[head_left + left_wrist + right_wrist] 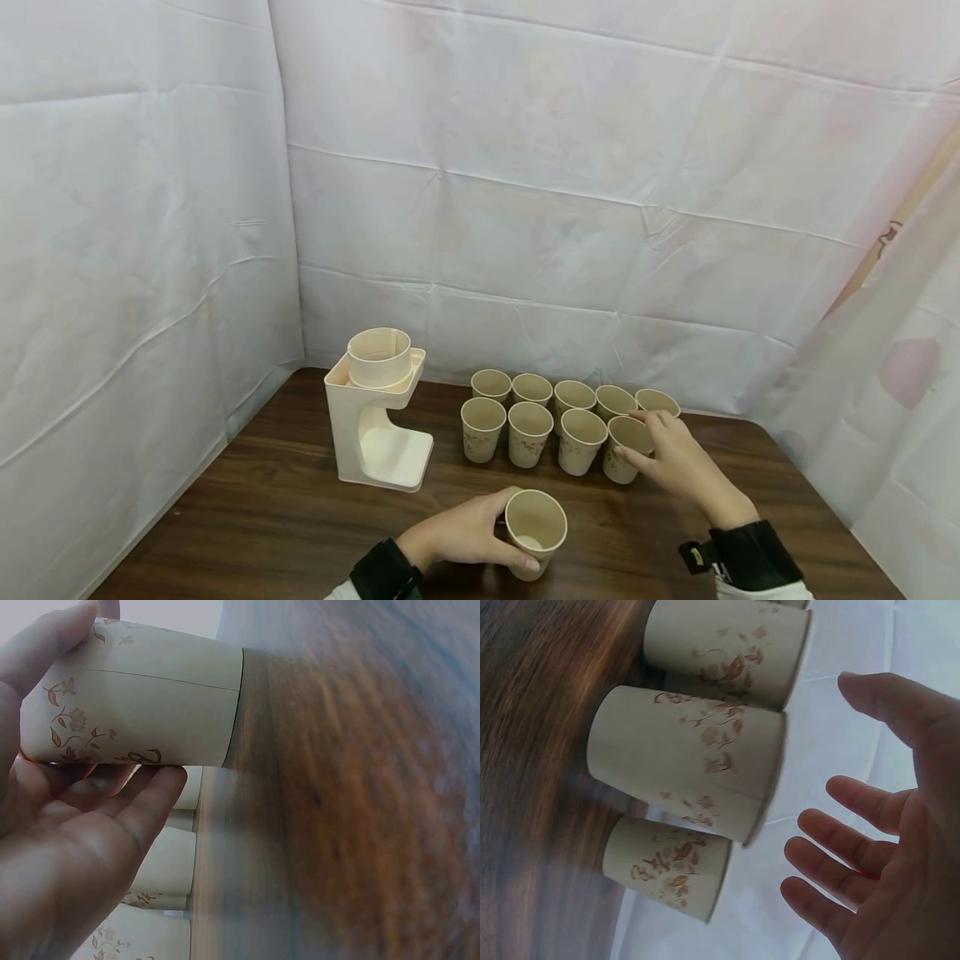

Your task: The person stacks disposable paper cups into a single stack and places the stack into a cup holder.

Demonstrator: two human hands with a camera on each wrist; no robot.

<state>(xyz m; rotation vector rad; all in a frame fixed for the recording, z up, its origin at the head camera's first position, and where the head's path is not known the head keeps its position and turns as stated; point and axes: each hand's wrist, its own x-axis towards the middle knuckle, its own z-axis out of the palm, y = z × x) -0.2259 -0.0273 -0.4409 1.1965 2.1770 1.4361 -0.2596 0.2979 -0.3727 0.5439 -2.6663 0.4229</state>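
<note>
My left hand (467, 532) grips a beige paper cup (534, 518) near the front of the table. In the left wrist view, thumb and fingers curve round that cup (142, 701), which has a brown flower print. The cup is upright, its base at or just above the wood; I cannot tell which. Over at the right, my right hand (681, 463) is spread above the end cup (621, 463) of the front row. The right wrist view shows the fingers (844, 844) apart from the nearest paper cup (686, 761), with nothing held.
Two rows of matching cups (528, 433) stand upright toward the back of the dark wooden table (247, 500). To their left is a cream stand (348, 433) with a round holder (378, 367) on top. White cloth (525, 208) hangs behind and beside the table.
</note>
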